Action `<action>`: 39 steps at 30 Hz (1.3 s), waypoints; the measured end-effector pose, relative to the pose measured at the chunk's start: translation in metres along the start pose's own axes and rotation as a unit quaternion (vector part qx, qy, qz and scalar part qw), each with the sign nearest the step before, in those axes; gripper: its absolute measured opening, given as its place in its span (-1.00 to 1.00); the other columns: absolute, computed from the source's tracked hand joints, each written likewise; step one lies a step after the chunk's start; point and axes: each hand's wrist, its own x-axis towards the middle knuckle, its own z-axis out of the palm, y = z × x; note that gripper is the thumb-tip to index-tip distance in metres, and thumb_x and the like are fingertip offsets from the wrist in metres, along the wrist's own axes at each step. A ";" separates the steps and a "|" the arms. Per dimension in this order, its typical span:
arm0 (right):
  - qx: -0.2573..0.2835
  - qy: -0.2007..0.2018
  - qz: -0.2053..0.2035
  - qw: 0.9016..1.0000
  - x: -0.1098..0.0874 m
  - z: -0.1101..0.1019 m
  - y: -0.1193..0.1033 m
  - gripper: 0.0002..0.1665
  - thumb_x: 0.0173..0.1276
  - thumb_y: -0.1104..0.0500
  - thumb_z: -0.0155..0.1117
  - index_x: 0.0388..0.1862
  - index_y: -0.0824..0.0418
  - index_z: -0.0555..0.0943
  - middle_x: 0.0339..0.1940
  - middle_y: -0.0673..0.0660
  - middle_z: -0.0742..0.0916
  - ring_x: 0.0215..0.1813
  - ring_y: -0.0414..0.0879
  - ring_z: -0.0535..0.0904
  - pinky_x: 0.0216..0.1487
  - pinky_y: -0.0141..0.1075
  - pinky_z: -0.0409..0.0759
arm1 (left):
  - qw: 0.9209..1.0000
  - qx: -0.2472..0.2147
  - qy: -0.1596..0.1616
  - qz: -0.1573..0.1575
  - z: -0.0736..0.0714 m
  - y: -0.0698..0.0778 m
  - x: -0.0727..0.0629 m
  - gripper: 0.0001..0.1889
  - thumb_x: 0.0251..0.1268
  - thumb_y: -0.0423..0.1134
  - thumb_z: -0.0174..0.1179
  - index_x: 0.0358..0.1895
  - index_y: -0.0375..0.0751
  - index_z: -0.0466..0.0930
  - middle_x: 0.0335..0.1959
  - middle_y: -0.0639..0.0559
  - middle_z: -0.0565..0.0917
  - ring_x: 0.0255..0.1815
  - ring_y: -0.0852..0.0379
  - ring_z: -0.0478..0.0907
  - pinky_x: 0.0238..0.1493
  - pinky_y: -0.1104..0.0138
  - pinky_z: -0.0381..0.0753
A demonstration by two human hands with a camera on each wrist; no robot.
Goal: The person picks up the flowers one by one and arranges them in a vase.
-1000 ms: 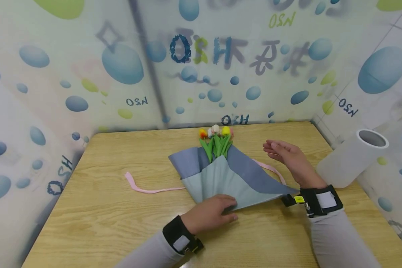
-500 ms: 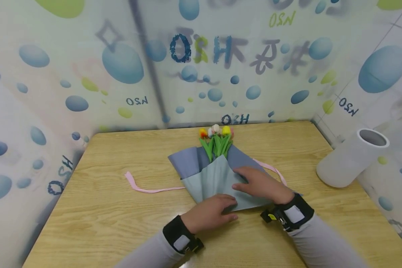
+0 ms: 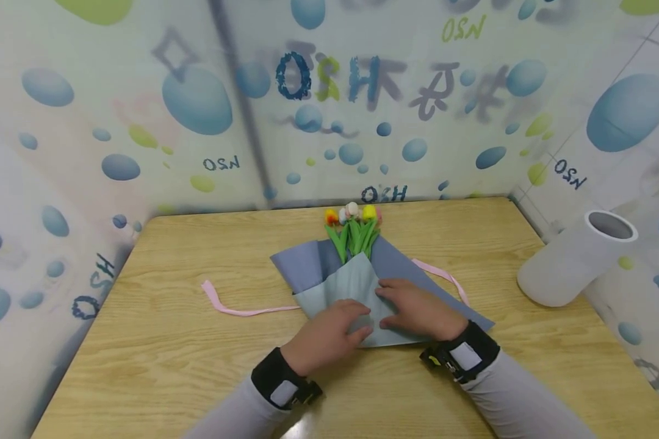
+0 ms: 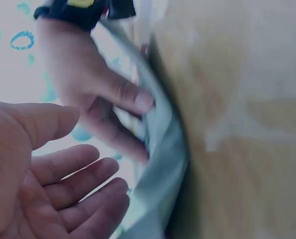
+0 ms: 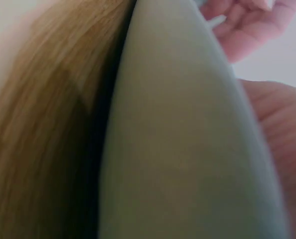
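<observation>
A bouquet of tulips [image 3: 354, 228] with green leaves lies on the table, heads toward the wall. Around its stems is wrapping paper [image 3: 293, 259], blue-grey on one face and pale green on the other, folded over in front. My right hand [image 3: 420, 310] rests on the folded paper, its thumb and fingertips on the pale face. Just left of it, my left hand [image 3: 326, 335] is over the paper's lower left part. Its fingers are loosely bent with nothing between them in the left wrist view. In the right wrist view the paper [image 5: 178, 119] covers most of the picture.
A pink ribbon [image 3: 241, 312] runs out from under the paper on the left, its other end [image 3: 445, 274] showing on the right. A white vase [image 3: 568, 262] leans at the right of the wooden table [image 3: 159, 366]. A patterned wall [image 3: 318, 140] stands behind.
My right hand has come from beside the paper's right side leftward onto it, folding its right corner under the hand. My left hand has shifted slightly left and up.
</observation>
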 end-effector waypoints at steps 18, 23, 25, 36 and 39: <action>-0.010 0.000 0.005 1.000 0.002 0.001 -0.001 -0.23 0.28 0.02 0.57 0.38 0.33 0.56 0.48 0.30 0.55 0.51 0.24 0.44 0.46 0.09 0.48 | 0.971 0.228 -0.002 0.069 -0.008 -0.021 -0.025 -0.29 0.13 0.01 0.56 0.31 -0.25 0.58 0.36 -0.09 0.59 0.44 -0.07 0.49 0.48 0.13 0.47; -0.007 -0.002 0.009 1.000 0.002 0.001 -0.002 -0.23 0.28 0.01 0.57 0.38 0.31 0.57 0.49 0.29 0.55 0.51 0.23 0.44 0.45 0.08 0.49 | 0.949 0.296 0.022 0.101 -0.009 -0.022 -0.028 -0.40 0.12 -0.12 0.55 0.24 -0.21 0.63 0.30 -0.04 0.64 0.40 -0.01 0.53 0.48 0.20 0.46; -0.004 -0.002 0.011 1.000 0.002 0.001 -0.002 -0.23 0.28 0.01 0.57 0.38 0.31 0.57 0.49 0.28 0.55 0.52 0.23 0.43 0.45 0.09 0.49 | 0.940 0.321 0.026 0.114 -0.009 -0.022 -0.028 -0.43 0.12 -0.14 0.54 0.23 -0.20 0.64 0.26 -0.03 0.66 0.37 0.00 0.56 0.47 0.21 0.48; 0.000 0.000 0.019 1.000 0.002 0.004 0.000 -0.22 0.28 -0.02 0.57 0.40 0.28 0.56 0.51 0.26 0.53 0.54 0.21 0.41 0.46 0.06 0.49 | 0.927 0.349 0.049 0.129 -0.011 -0.025 -0.036 -0.72 0.31 -0.44 0.25 0.04 -0.15 0.71 0.10 0.03 0.74 0.23 0.08 0.64 0.39 0.26 0.54; 0.000 0.000 0.019 1.000 0.002 0.004 0.000 -0.21 0.28 -0.01 0.57 0.40 0.29 0.56 0.51 0.26 0.53 0.54 0.21 0.41 0.45 0.07 0.49 | 0.933 0.337 0.039 0.122 -0.010 -0.030 -0.039 -0.71 0.31 -0.45 0.25 0.05 -0.16 0.72 0.11 0.02 0.74 0.23 0.08 0.65 0.37 0.27 0.56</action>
